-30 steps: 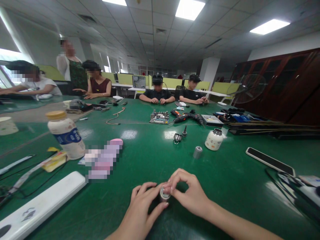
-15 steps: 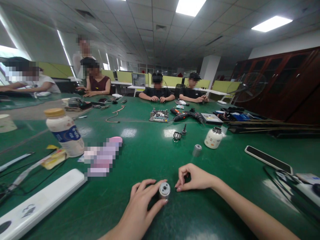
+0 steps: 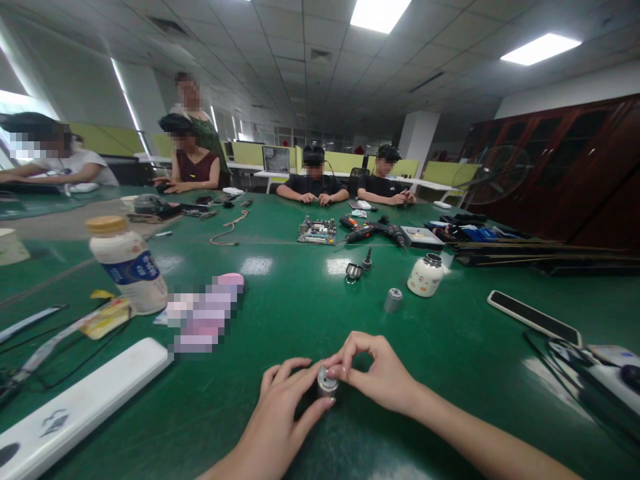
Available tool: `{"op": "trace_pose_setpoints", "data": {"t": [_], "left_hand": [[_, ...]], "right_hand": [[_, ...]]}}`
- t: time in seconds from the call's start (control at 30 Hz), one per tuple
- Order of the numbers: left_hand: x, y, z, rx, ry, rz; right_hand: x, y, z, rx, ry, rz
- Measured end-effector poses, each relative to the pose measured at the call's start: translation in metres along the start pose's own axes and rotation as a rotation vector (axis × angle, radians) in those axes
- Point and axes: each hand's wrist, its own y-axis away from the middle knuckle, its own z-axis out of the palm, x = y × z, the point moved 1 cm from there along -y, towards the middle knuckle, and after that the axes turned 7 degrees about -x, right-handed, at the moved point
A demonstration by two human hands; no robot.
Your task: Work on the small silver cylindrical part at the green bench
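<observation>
A small silver metal cylinder [image 3: 327,385] stands upright on the green table, its top face pierced by small dark holes; it looks like a small motor. My left hand [image 3: 285,407] grips its side between thumb and fingers. Over the top face, my right hand [image 3: 377,373] is closed in a pinch, thumb and index fingertips touching the cylinder's upper end. Whatever those fingertips hold, if anything, is too small or hidden to make out. Farther off, a second similar metal cylinder [image 3: 393,300] stands by itself.
Beyond it are a white jar [image 3: 425,275], small metal parts [image 3: 354,271], a circuit board [image 3: 317,231] and power drills [image 3: 373,231]. A white power strip [image 3: 85,407] and a bottle [image 3: 127,267] lie left; a phone [image 3: 535,318] and cables lie right. Several people sit across the table.
My right hand has moved left, from beside the cylinder onto its top. My left hand keeps its grip. In the background, a standing person has shifted right.
</observation>
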Motion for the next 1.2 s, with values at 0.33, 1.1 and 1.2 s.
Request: {"op": "trace_pose_setpoints", "data": {"t": [0.33, 1.1, 1.2], "left_hand": [[0.000, 0.000, 0.000, -0.009, -0.002, -0.015], [-0.004, 0.002, 0.004, -0.011, -0.010, -0.056], [-0.004, 0.002, 0.003, -0.013, -0.011, -0.059]], "right_hand": [[0.006, 0.002, 0.002, 0.180, 0.150, -0.009], [0.056, -0.010, -0.051, -0.497, -0.137, 0.290], [0.058, -0.009, -0.048, -0.466, -0.184, 0.288]]}}
